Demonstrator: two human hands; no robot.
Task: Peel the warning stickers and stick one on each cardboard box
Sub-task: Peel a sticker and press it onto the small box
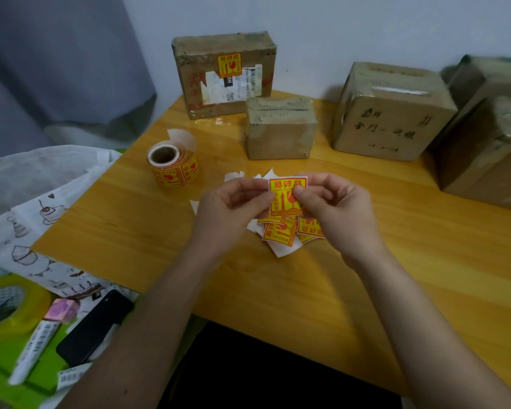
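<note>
Down at the bottom left, a black phone [93, 329] is parked by a roll of yellow-green tape [8, 305]. On the yellow wooden tabletop [124, 219], a roll of yellow-and-red warning stickers [173, 163] is stood. One square yellow-and-red sticker [286, 196] is pinched between left hand [233, 208] and right hand [331, 211], above loose ones [286, 231]. Behind, one brown cardboard box [224, 75] is already stickered; three others [281, 128] aren't.

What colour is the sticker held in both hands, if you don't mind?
Yellow with red print and border, on the sticker, seen in the head view.
</note>
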